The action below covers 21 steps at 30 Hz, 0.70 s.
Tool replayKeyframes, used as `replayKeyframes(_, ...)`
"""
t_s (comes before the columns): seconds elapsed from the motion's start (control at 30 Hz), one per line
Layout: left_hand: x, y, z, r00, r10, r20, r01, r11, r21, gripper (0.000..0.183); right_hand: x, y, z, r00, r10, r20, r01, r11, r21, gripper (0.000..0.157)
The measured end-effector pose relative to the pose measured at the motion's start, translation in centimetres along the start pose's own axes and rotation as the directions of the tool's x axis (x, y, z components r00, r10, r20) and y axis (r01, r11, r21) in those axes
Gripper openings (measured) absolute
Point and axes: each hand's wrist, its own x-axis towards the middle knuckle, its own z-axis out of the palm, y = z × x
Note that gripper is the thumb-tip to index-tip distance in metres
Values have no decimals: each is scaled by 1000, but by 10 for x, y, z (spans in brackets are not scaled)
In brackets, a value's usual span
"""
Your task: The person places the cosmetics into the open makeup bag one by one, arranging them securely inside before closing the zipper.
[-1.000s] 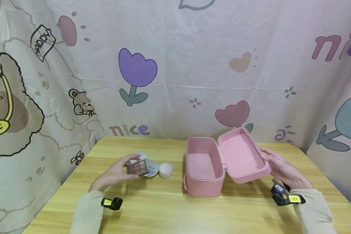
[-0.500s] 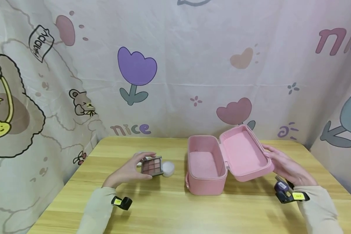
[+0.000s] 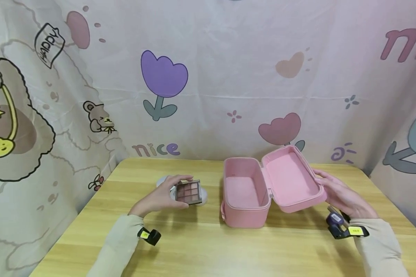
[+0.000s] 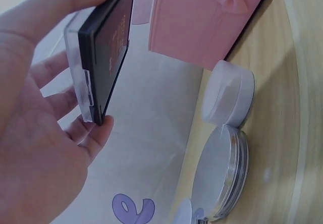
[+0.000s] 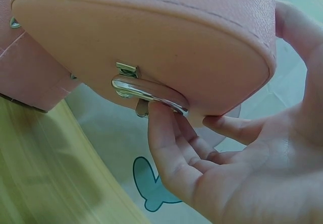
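Note:
My left hand (image 3: 161,199) grips an eyeshadow palette (image 3: 188,192) by its edges, thumb below and fingers above in the head view, its grid of brown and pink pans facing the camera. The palette is raised off the table, left of a pink cosmetic case (image 3: 246,217). That case stands with its lid (image 3: 292,179) swung out to the right and nothing visible inside. My right hand (image 3: 344,198) holds the lid at its outer side. Up close, its fingers reach the lid's edge beside a metal-fitted handle (image 5: 151,93).
Behind the left hand, partly hidden in the head view, lie a white round jar (image 4: 229,93) and a round silver compact (image 4: 217,173), with another round piece (image 4: 184,214) beside them. A printed curtain (image 3: 208,127) hangs behind the wooden table (image 3: 201,250).
My left hand has carried the palette rightward, from over the round compacts to in front of the white jar. The right hand stays on the lid, and the head view has shifted slightly.

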Motion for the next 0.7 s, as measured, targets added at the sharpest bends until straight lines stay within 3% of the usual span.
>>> replayKeyframes(0.43, 10, 4, 11, 997, 65, 30, -65, 998, 16, 74, -1, -1, -1, 1000, 6, -10, -6, 1000, 15, 47)
replayKeyframes(0.7, 19, 11, 24, 999, 48, 4, -48, 999, 8, 74, 0, 0, 0, 1000, 3, -4, -3, 1000, 29, 47)
